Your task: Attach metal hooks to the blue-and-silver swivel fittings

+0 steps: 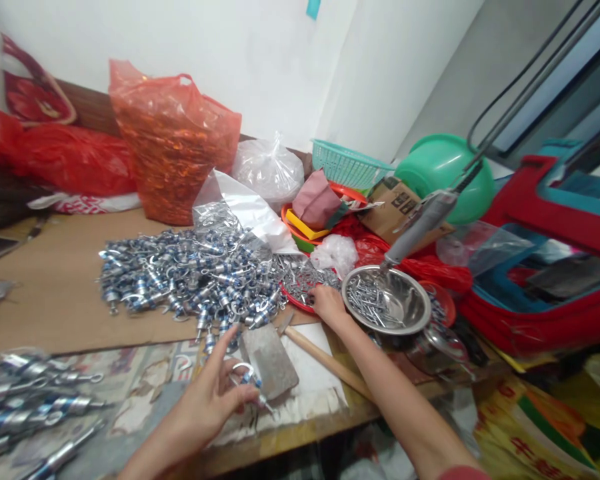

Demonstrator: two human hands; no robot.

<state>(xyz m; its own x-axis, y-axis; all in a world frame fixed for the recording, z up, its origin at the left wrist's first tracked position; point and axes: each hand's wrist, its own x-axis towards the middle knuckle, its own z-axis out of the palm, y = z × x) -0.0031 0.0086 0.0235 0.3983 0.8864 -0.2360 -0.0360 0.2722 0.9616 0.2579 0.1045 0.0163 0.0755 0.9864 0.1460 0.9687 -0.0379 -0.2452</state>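
Note:
My left hand (213,387) is at the front edge of the bench, its index finger stretched out. Between its thumb and curled fingers is a small metal hook fitting (253,377) with a blue band. Just beyond lies a grey metal block (271,363), with a wooden-handled hammer (327,360) to its right. My right hand (329,305) reaches into a red dish (289,298) of small metal parts, fingers curled down; anything in them is hidden. A big pile of blue-banded hook fittings (190,273) spreads left of the dish.
A steel bowl (420,313) holding metal pins stands right of my right forearm, under a hanging grey power driver (420,223). More fittings (30,393) lie front left. Behind are an orange bag (175,147), a white bag (270,167) and a green basin (445,173).

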